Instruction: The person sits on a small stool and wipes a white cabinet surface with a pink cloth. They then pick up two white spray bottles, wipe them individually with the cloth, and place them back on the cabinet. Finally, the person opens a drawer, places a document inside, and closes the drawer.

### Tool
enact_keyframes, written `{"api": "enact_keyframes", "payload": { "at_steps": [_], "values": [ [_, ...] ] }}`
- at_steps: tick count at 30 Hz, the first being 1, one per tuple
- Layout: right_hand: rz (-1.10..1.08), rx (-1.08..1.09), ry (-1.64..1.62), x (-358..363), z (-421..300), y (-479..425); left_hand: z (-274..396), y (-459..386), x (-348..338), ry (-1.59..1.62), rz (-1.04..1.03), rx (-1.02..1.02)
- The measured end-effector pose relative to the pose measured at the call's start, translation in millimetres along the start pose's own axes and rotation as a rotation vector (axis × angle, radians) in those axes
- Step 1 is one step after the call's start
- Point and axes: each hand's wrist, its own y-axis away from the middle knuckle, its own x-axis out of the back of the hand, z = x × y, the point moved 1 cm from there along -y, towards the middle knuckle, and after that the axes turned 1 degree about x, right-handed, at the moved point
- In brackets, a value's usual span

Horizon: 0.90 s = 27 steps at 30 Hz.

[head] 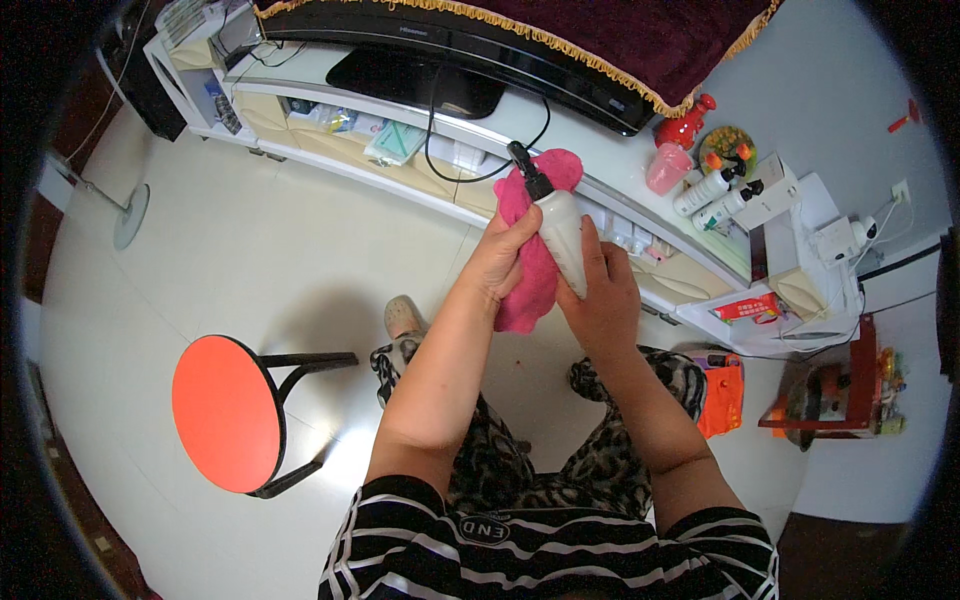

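A white bottle (564, 238) with a black trigger or pump head (530, 174) is held at a tilt before me, its head pointing away. Behind and beside it hangs a pink cloth (529, 289). My left hand (504, 253) grips the cloth against the bottle, the thumb near the bottle's shoulder. My right hand (604, 296) is closed around the bottle's lower part, fingers along its right side. The bottle's underside is hidden by the cloth and hands.
A white TV cabinet (360, 156) runs ahead, carrying a Hisense television (465, 41) draped with dark red cloth. On its right stand two spray bottles (701, 193), a pink cup (669, 169) and a red vase (684, 129). A black cable (429, 127) loops down. An orange-topped stool (229, 414) stands left.
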Motion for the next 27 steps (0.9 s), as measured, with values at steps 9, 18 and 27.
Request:
{"api": "enact_keyframes", "payload": {
  "at_steps": [9, 18, 27],
  "values": [
    [-0.414, -0.459, -1.179, 1, 3, 27, 2, 15, 21, 0.105, -0.144, 0.083],
    [-0.642, -0.735, -1.944, 7, -8, 35, 11, 28, 18, -0.007, -0.097, 0.150],
    [-0.261, -0.545, -1.152, -17, -4, 25, 9, 20, -9, -0.267, 0.359, 0.069]
  ]
}}
